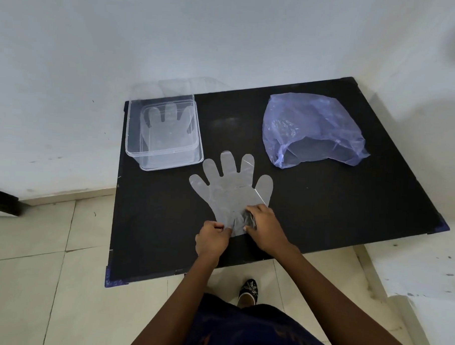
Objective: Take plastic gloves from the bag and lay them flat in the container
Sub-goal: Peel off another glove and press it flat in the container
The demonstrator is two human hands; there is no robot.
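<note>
A clear plastic glove (229, 186) lies spread on the black table (323, 215), fingers pointing away from me. My left hand (210, 240) pinches the glove's cuff at its near left corner. My right hand (263, 230) grips the crumpled cuff on the right side. A clear rectangular container (133, 152) stands at the table's far left, with another glove (168, 125) lying flat inside it. The pale purple plastic bag (311, 129) sits at the far right, its mouth open toward me.
A white wall runs behind and to the left of the table. Tiled floor surrounds the table's near edge, where my shoe (248, 292) shows. A dark object (1, 201) juts in at the left edge.
</note>
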